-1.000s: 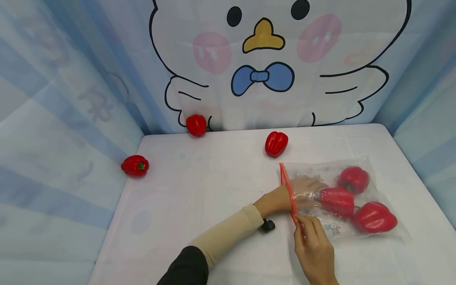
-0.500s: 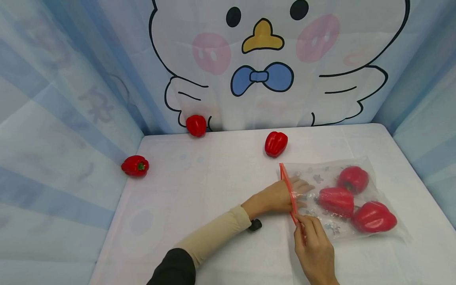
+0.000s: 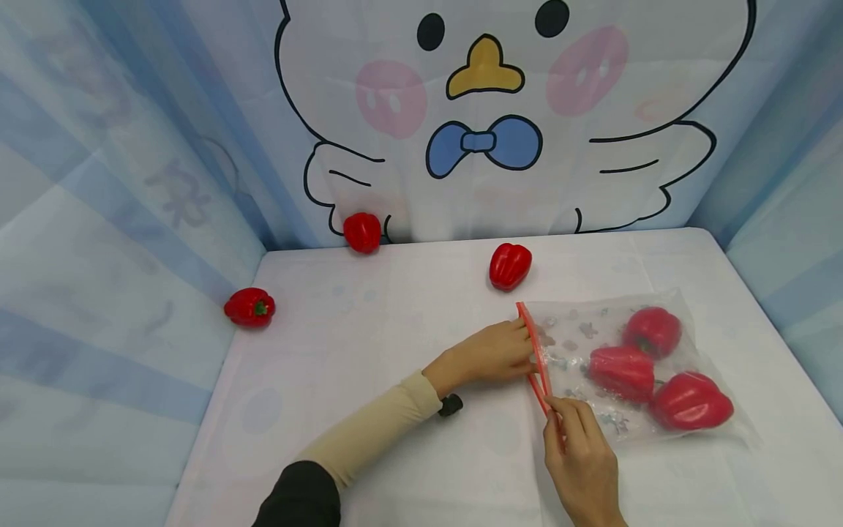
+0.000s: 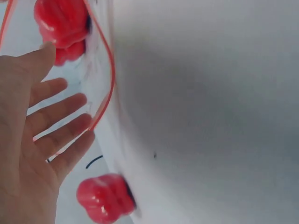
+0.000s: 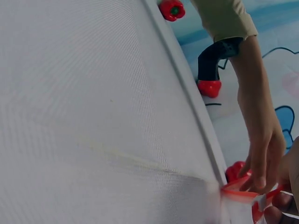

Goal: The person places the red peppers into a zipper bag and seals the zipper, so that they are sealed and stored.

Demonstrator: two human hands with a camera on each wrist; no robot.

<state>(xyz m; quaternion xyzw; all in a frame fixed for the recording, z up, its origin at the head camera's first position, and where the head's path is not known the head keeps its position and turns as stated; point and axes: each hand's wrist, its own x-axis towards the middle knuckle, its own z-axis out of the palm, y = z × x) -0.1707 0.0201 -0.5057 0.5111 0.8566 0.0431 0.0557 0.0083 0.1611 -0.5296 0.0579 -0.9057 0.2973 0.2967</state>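
Note:
A clear zip bag with a red zip edge lies on its side in the head view, its mouth facing left. Inside it are three red bell peppers, one at the back, one in the middle and one in front. My left hand is at the mouth, fingertips just within the rim. Its fingers are spread and hold nothing in the left wrist view. With thumb and fingers, my right hand pinches the near corner of the red edge.
Another bell pepper lies behind the bag mouth. Further ones sit at the table's back edge and left edge. Printed curtains enclose the white table. A black device is on my left wrist.
My left hand has drawn back leftward out of the bag, from beside the peppers to the mouth, leaving them inside. The right hand keeps its pinch in the same place.

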